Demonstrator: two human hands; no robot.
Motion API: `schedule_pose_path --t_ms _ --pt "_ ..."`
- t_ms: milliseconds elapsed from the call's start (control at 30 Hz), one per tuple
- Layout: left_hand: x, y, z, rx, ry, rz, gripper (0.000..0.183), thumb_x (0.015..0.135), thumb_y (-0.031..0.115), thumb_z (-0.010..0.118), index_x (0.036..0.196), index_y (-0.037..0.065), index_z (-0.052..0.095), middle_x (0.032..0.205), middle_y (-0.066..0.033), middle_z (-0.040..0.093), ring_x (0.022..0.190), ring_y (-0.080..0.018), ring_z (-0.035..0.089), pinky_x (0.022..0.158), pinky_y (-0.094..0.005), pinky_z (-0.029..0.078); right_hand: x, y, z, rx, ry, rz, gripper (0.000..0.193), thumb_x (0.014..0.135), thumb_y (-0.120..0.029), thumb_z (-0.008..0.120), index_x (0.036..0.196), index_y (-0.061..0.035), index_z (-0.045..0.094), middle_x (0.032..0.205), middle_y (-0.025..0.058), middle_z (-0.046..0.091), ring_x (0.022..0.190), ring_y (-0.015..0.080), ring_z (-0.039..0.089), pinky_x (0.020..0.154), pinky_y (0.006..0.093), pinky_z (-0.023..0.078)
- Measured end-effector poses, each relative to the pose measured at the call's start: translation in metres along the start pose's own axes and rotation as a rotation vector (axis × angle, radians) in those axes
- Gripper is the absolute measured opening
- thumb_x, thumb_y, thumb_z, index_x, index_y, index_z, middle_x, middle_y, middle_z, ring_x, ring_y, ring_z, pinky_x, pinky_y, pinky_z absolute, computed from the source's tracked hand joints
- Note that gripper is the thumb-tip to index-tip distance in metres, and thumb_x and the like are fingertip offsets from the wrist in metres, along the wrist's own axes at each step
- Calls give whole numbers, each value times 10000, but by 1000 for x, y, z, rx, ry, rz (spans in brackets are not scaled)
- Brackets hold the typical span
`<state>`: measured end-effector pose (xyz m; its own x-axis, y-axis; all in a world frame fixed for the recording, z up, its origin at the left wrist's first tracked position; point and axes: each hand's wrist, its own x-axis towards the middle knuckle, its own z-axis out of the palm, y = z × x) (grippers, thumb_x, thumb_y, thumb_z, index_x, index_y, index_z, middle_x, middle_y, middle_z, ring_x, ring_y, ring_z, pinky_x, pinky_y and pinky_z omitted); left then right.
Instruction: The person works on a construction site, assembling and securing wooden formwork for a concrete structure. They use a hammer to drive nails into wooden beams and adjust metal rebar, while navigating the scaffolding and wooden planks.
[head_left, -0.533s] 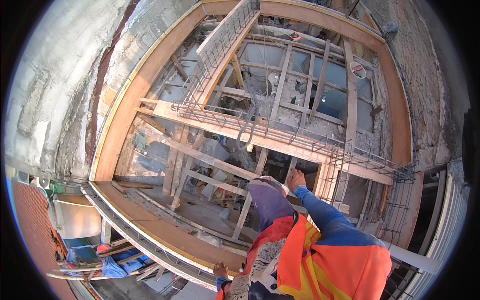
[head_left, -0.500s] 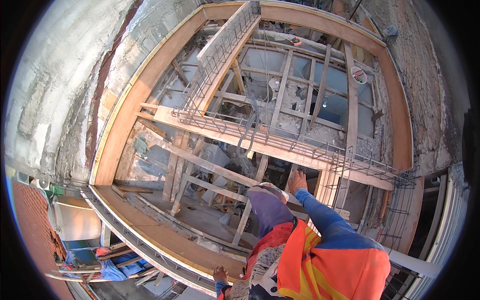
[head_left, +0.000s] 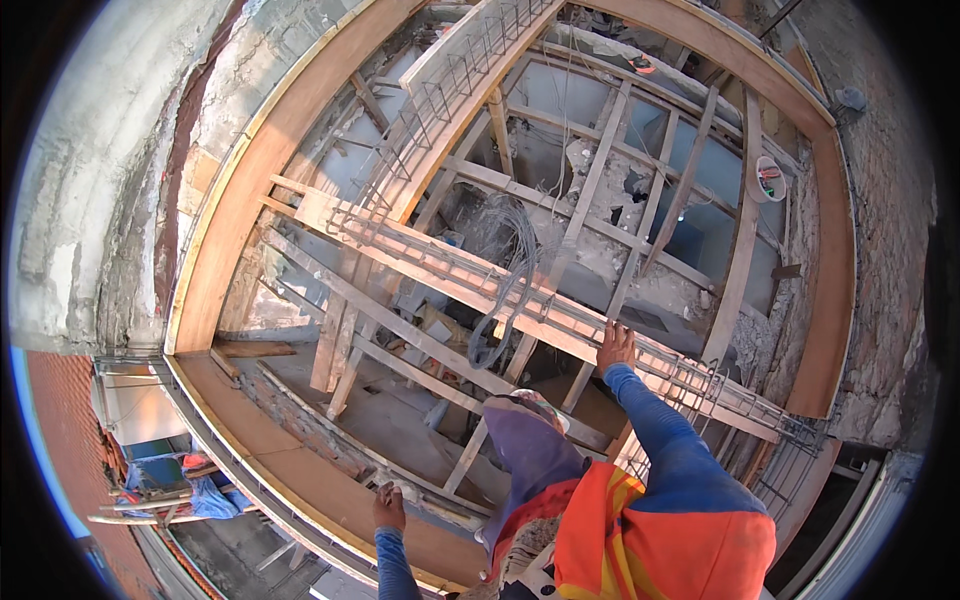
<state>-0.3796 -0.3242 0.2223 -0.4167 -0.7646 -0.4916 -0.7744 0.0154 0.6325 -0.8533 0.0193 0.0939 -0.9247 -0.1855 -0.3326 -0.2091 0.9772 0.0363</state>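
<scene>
My right hand (head_left: 616, 347) rests with spread fingers on the near edge of a long wooden beam form (head_left: 570, 335). Steel reinforcing bars (head_left: 440, 255) run along this form, close beside the fingers. My left hand (head_left: 390, 508) is raised over the plywood form (head_left: 330, 485) at the lower left, its fingers loosely bent and nothing visible in them. A looped bundle of grey wire (head_left: 508, 305) hangs across the middle beam form, left of my right hand. One purple-clad leg (head_left: 530, 440) of mine shows between my arms.
Timber props and crosspieces (head_left: 590, 190) span deep gaps over rubble. A second beam form (head_left: 450, 110) with steel stirrups joins from the far side. A white bucket (head_left: 768, 180) with tools stands far right. Rough walls border both sides; a blue tarp (head_left: 215, 497) lies lower left.
My right hand has moved forward onto the middle beam form's edge. My left hand has risen forward and left. The view has shifted and tilted, showing more of the wire bundle.
</scene>
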Motion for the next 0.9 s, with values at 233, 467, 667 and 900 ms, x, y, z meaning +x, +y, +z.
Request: schedule_pose_path --t_ms 233,467,667,900 --pt "-28 -11 -12 4 49 -206 382 921 266 613 1165 -27 591 1047 -139 659 947 -215 633 810 -340 507 23 4 -22 -43 -109 -117 705 760 -329 758 1330 -77 428 1260 115 454 1200 385 422 947 470 462" --pt "-107 -50 -13 368 -189 179 373 955 310 546 1085 -24 648 968 -174 664 961 -316 616 902 -486 460 37 6 -10 -52 -140 -47 409 910 -184 496 1305 -81 516 1227 99 493 1161 361 461 923 450 465" --pt "-135 -19 -18 379 -23 134 333 956 284 532 1033 -12 664 871 -131 631 777 -248 610 718 -412 502 46 1 -9 88 -236 34 416 925 -196 461 1320 -70 497 1350 107 463 1230 397 423 1001 482 409" --pt "-101 29 -18 212 -158 -202 301 946 263 556 1085 6 631 911 -112 628 796 -227 626 701 -371 511 36 -9 -17 138 -452 51 673 932 -263 437 1526 -110 159 1583 143 157 1421 489 119 1161 514 163"
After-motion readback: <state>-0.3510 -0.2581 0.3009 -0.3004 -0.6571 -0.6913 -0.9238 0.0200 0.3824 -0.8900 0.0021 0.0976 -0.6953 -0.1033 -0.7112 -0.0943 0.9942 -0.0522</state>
